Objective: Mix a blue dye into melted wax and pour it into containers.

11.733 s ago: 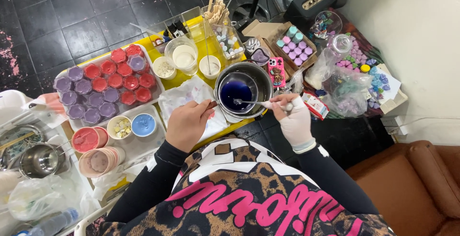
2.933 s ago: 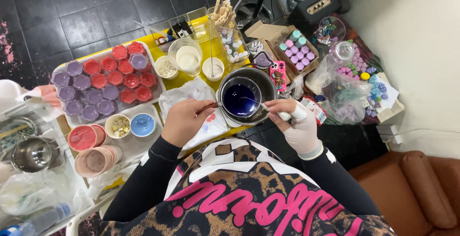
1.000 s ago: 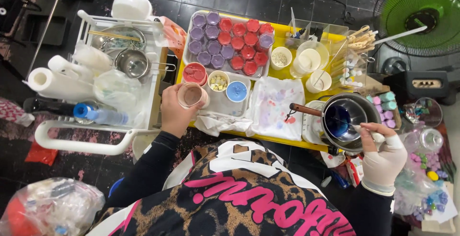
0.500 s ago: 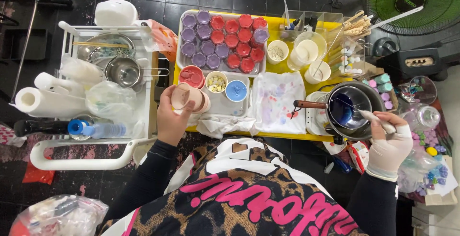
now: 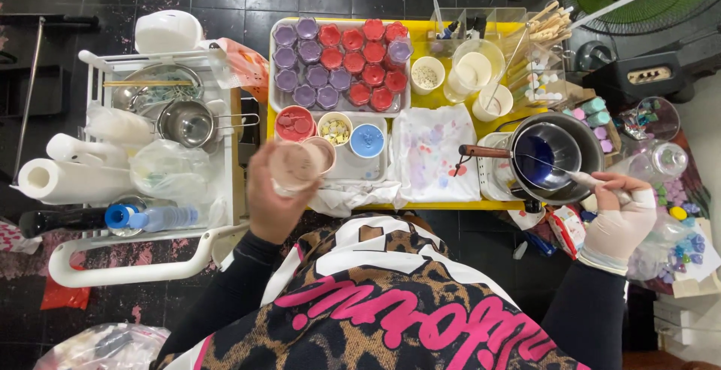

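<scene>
Gripping blurred pink cup [image 5: 294, 166] w/ left hand [image 5: 274, 201], gloved right hand [image 5: 619, 216] pinching stirrer [image 5: 552, 171], tip hidden in blue pot [image 5: 556, 156].

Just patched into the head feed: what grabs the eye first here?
The tray of purple and red cups at the top of the yellow table stands out most. On the right, the gloved right hand holds a stirrer in a pot of deep blue liquid. The left hand holds a pale pink cup.
</scene>
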